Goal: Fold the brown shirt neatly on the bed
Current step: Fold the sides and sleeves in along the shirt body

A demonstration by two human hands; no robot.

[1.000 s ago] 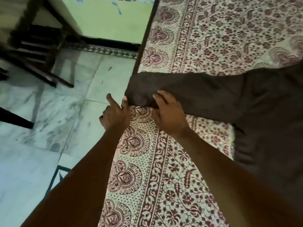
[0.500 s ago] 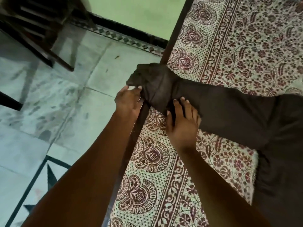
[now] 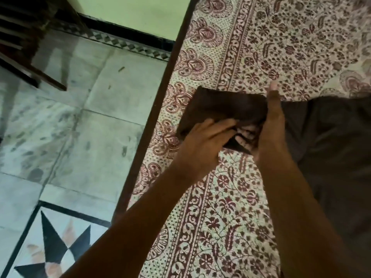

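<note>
The brown shirt (image 3: 331, 137) lies spread on the patterned bedsheet (image 3: 230, 207), its body at the right. Its sleeve (image 3: 224, 105) points left toward the bed's edge, with the end doubled back on itself. My left hand (image 3: 202, 143) reaches in at the sleeve's near edge, fingers stretched into the fold and blurred. My right hand (image 3: 273, 125) stands on edge across the sleeve, thumb pointing away from me. Its fingers curl under the fabric beside my left fingertips.
The bed's dark wooden side rail (image 3: 160, 93) runs diagonally just left of the sleeve. Beyond it is a pale tiled floor (image 3: 80, 127) with a black star inlay (image 3: 54, 251). Dark furniture legs (image 3: 30, 57) stand at the top left by a green wall (image 3: 130, 13).
The sleeve end, bunched over the bed's edge half a second ago, now lies folded back on the sheet. Both hands have moved right onto the bed with it.
</note>
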